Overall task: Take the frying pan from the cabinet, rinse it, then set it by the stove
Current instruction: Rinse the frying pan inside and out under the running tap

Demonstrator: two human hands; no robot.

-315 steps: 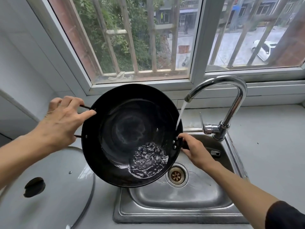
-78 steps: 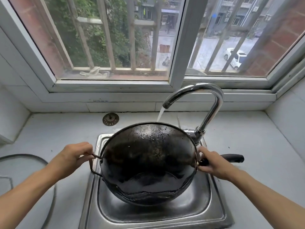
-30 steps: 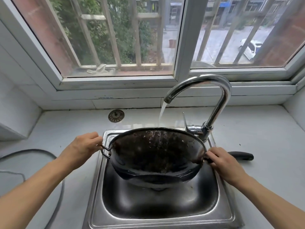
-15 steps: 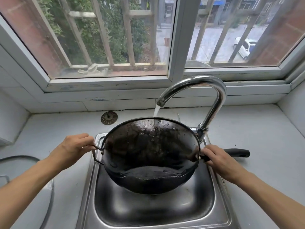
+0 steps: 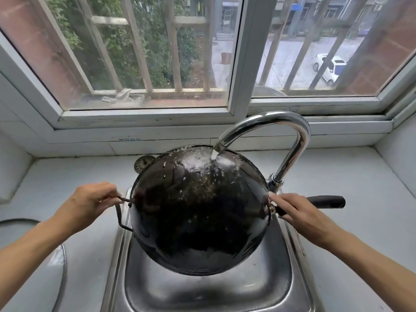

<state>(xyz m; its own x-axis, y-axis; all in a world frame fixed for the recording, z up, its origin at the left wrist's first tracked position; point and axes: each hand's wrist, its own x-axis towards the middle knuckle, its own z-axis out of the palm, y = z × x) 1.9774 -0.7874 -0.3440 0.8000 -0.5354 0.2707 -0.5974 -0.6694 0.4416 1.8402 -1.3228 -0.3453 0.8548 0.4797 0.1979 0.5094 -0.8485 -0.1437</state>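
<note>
blue sill writing (image 5: 130, 139) unreadable, perhaps a label.

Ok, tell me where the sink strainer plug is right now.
In the head view the sink strainer plug lies on the counter behind the sink's back left corner, partly hidden by the frying pan's upper left rim.

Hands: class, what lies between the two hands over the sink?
In the head view, the frying pan spans the gap: the left hand grips its loop handle, the right hand its long handle.

No readable text (sill marking blurred)
</note>
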